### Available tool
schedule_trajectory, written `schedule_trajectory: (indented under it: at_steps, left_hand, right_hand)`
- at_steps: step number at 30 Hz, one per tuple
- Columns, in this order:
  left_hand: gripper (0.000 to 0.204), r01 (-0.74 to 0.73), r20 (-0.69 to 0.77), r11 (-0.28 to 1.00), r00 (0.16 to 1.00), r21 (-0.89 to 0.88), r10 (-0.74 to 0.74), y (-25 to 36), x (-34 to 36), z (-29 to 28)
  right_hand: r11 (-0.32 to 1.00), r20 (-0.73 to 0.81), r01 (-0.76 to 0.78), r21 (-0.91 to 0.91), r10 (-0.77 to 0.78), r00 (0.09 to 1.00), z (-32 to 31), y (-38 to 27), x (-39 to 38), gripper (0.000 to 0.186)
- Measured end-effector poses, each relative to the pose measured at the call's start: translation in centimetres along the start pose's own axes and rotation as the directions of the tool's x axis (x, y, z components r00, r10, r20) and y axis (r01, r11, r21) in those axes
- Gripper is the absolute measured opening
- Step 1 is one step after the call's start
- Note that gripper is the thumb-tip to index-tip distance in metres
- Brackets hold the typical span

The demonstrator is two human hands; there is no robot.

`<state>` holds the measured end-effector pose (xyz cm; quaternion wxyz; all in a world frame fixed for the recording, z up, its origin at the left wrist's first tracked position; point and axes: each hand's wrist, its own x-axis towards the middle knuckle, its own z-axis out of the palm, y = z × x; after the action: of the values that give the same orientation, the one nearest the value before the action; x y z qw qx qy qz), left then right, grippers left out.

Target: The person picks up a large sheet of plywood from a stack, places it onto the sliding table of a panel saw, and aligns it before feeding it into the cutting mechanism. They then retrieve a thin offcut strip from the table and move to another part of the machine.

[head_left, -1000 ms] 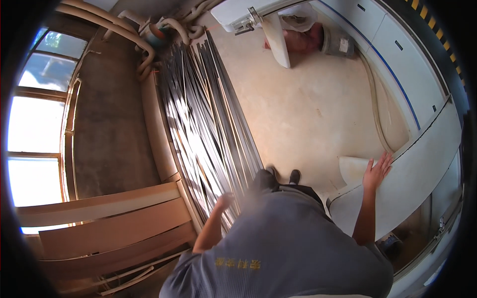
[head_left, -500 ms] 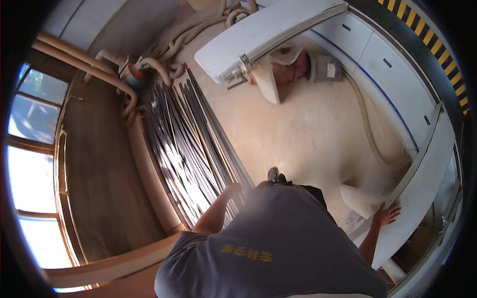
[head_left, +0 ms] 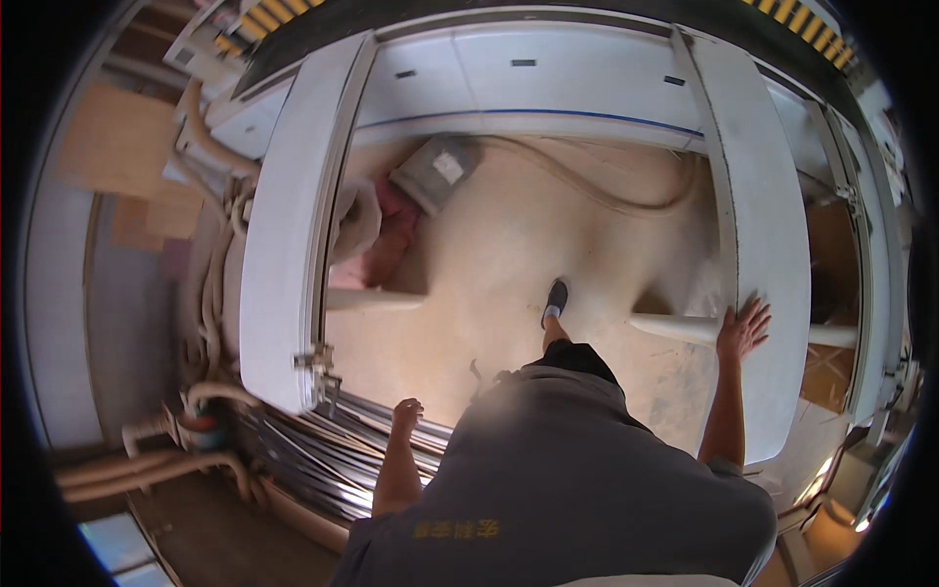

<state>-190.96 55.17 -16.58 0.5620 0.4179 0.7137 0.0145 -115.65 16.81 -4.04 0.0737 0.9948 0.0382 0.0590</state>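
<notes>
My right hand [head_left: 745, 330] lies with spread fingers on the long white panel [head_left: 761, 235] at the right, near its inner edge. It holds nothing. My left hand [head_left: 407, 413] hangs in the air, fingers loosely bent and nothing visible in them. Below and beyond that hand lie several long thin dark strips [head_left: 342, 455]. Another long white panel [head_left: 284, 235], with a metal clamp-like fitting [head_left: 315, 362] at its near end, stands to the left. My foot in a dark shoe [head_left: 556, 295] is on the dusty floor between the two panels.
A grey bucket [head_left: 430, 176] lies beside reddish sacks [head_left: 377, 256] near the left panel. A hose [head_left: 626, 203] curves across the far floor along a white cabinet front [head_left: 528, 93]. Brown ducts [head_left: 210, 284] run at the left. A pale support [head_left: 675, 326] sticks out beneath the right panel.
My view has turned to the left, so the strips and window now sit lower left and both panels are in sight. My right hand has come flatter onto the right panel.
</notes>
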Motion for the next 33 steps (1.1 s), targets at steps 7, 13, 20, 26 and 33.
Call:
schedule_trajectory:
  at_steps: [7,13,20,26,33]
  left_hand:
    - [0.023,-0.504,0.281,0.593,0.857,0.628,0.431,17.9,6.2,8.3]
    - [0.041,-0.515,0.316,0.482,0.843,0.709,0.435,37.4,8.0,15.7]
    - [0.07,-0.643,0.263,0.357,0.664,0.677,0.7,52.5,19.8,17.5]
    - [0.072,-0.721,0.044,0.331,0.448,0.609,0.893,69.9,21.2,27.0]
    - [0.064,-0.812,-0.194,0.2,0.109,0.549,0.975,94.7,22.7,33.1]
  right_hand:
    - [0.993,0.093,-0.066,0.101,0.056,0.994,-2.6,-8.5,9.9,0.082]
    - [0.973,0.19,-0.094,0.212,0.053,0.98,-4.5,-15.8,17.9,0.077]
    - [0.938,0.18,-0.132,0.319,0.077,0.981,-6.5,-22.7,24.9,0.077]
    - [0.915,0.244,-0.346,0.21,0.293,0.924,-6.8,-21.4,28.8,0.08]
    - [0.841,0.337,-0.53,0.11,0.471,0.816,-6.4,-24.1,34.0,0.084]
